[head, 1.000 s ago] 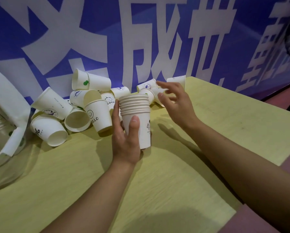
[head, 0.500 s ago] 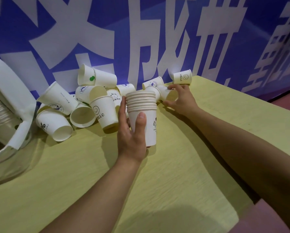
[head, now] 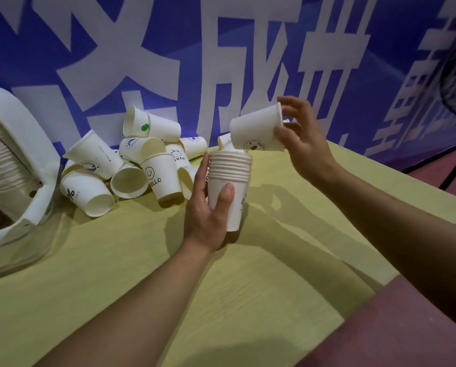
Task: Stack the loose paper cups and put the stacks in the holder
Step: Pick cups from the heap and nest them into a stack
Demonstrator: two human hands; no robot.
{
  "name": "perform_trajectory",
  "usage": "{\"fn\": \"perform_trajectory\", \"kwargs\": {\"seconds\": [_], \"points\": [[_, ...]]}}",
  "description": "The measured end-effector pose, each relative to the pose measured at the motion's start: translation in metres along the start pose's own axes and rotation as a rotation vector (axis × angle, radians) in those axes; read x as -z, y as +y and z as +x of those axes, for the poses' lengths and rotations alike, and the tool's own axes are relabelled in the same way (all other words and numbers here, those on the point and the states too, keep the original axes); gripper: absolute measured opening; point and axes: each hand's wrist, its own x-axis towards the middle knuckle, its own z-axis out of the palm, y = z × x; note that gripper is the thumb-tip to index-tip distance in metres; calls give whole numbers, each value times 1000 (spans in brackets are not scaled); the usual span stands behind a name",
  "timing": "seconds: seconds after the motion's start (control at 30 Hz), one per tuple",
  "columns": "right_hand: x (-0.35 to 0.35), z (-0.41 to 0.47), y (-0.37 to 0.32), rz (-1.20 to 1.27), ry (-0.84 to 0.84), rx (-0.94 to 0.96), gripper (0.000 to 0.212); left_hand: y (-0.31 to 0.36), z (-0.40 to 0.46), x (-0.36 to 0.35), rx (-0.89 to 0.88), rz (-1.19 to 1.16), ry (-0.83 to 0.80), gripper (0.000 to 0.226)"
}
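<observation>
One stack; one lifted cup

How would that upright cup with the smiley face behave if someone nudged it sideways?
The smiley cup is thin paper and looks empty, so it is probably very light and would slide or topple easily. It stands on its narrow base, so it may tip. Once down, it would likely roll in a curve, like the fallen cups beside it.

A blue banner with large white characters hangs behind a yellow-green bench. Dark red floor shows at the lower right.
</observation>
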Motion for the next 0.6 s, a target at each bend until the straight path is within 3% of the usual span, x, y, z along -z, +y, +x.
{"fn": "perform_trajectory", "kwargs": {"seconds": [0.23,0.37,0.6], "points": [[5,-6,-34,-171,-311,-28,37,8,-10,1,-69,121,-116,68],[-4,-16,-33,-254,-475,-77,45,11,-12,1,-88,170,-163,70],[-16,-19,-22,-139,-523,-148,52,8,-9,1,-67,134,-120,73]]}}
